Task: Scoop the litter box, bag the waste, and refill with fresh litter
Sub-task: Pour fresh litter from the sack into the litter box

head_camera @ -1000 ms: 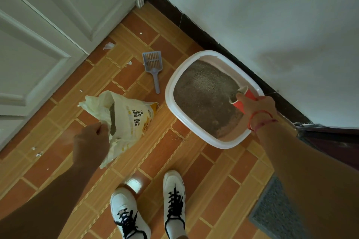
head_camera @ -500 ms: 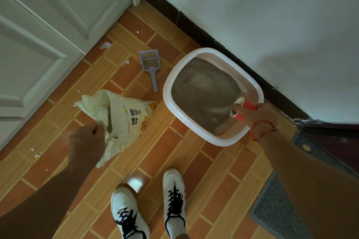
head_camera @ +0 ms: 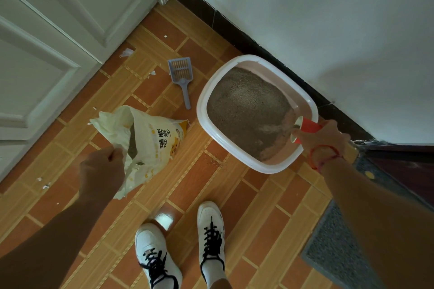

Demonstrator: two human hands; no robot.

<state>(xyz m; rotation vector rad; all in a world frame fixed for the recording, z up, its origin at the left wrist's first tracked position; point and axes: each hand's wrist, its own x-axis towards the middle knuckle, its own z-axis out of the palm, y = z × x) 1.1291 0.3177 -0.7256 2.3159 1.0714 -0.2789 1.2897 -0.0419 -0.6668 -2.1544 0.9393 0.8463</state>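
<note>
Two hands busy: L hand (head_camera: pixel 101 171) pinches bag (head_camera: pixel 155 145) rim, mouth agape; R hand (head_camera: pixel 321 137) grips red cup (head_camera: pixel 310 125), tipped inside box (head_camera: pixel 201 110) at its right corner; box's far edge hugs wall (head_camera: pixel 328 30); scoop (head_camera: pixel 182 77) lies just left of box; tile (head_camera: pixel 202 185) gap btwn bag & box.

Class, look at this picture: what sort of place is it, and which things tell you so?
Probably a home's entrance corner: a white panelled door, a doormat and a litter box beside the wall.
</note>
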